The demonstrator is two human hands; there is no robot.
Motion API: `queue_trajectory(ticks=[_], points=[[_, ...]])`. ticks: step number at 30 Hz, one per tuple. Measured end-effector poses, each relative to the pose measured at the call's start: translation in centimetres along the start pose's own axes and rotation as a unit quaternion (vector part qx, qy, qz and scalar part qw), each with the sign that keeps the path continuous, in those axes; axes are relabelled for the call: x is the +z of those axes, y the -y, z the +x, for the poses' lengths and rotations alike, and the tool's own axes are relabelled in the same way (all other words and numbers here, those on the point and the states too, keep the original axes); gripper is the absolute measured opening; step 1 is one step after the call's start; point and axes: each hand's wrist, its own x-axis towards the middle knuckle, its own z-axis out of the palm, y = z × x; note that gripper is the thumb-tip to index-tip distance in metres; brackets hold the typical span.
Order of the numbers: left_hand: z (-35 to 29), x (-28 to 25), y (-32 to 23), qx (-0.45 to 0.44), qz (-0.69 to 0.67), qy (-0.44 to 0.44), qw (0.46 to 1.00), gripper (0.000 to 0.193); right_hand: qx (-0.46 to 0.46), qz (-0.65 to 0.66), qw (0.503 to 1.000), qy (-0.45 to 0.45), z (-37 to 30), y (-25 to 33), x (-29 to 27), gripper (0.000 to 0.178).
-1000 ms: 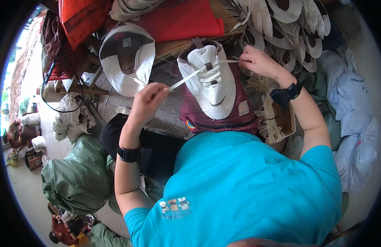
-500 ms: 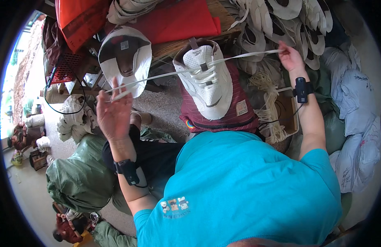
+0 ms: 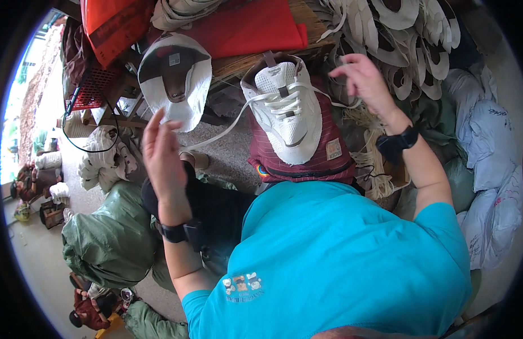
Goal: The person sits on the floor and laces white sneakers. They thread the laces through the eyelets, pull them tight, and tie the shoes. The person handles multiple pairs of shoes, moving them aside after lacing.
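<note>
A white shoe upper point(image 3: 295, 133) with dark lining rests toe toward me on a maroon pinstriped bag point(image 3: 338, 135). Its white lace point(image 3: 230, 125) runs through the lower eyelets, both ends trailing loosely to the sides. Left of it, my left hand point(image 3: 164, 161) is raised and slightly blurred, fingers apart; one lace end hangs beside it. Over on the right, my right hand point(image 3: 364, 85) is lifted with fingers spread, just above the other lace end. Neither hand appears to grip the lace.
Another white upper point(image 3: 196, 93) hangs at the table's point(image 3: 295, 25) edge, near red cloth point(image 3: 261, 34). Many uppers point(image 3: 394, 53) hang at the far right. A box with bundled laces point(image 3: 380, 164) stands right of the bag. Green sacks point(image 3: 111, 231) lie left; people sit farther off.
The lace was stretched taut between both hands; now it hangs slack on both sides. My right hand has moved inward and my left hand slightly right.
</note>
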Motion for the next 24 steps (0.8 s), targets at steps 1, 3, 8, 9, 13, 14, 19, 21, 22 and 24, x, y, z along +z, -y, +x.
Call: queue_trajectory(ticks=[1,3,8,9,13,14,19,21,22,24], points=[[-0.6,2.3,-0.2,-0.01,0.026,0.028,0.999,0.033,-0.016,-0.009,0.999,0.041,0.2,0.8,1.8,0.026],[-0.8,4.9,1.1,-0.024,0.045,0.095,0.994,0.031,-0.032,-0.01,0.992,0.124,0.7,1.4,3.7,0.014],[0.8,8.6,5.0,-0.02,-0.011,0.115,0.993,0.024,-0.085,-0.175,0.97,0.146,1.5,1.1,5.3,0.01],[0.7,9.0,5.3,-0.044,-0.006,0.132,0.99,0.022,-0.085,-0.19,0.965,0.158,1.6,1.3,5.2,0.011],[-0.8,10.3,5.0,-0.129,0.027,0.166,0.977,0.019,-0.095,-0.274,0.938,0.191,1.7,3.0,5.1,0.011],[-1.1,10.3,4.7,-0.145,0.037,0.174,0.973,0.019,-0.101,-0.301,0.928,0.197,1.7,3.7,5.4,0.011],[-0.9,10.1,4.8,-0.166,0.079,0.195,0.963,0.017,-0.285,-0.518,0.793,0.147,1.1,5.5,6.7,0.011],[-0.5,10.2,4.7,-0.167,0.112,0.195,0.96,0.016,-0.347,-0.581,0.725,0.129,0.6,5.7,7.3,0.013],[-0.3,10.1,4.7,-0.168,0.131,0.192,0.958,0.016,-0.362,-0.604,0.698,0.129,0.4,6.0,7.6,0.016],[0.0,9.5,5.3,-0.148,0.194,0.189,0.951,0.016,-0.367,-0.632,0.666,0.15,-0.1,6.8,8.2,0.025]])
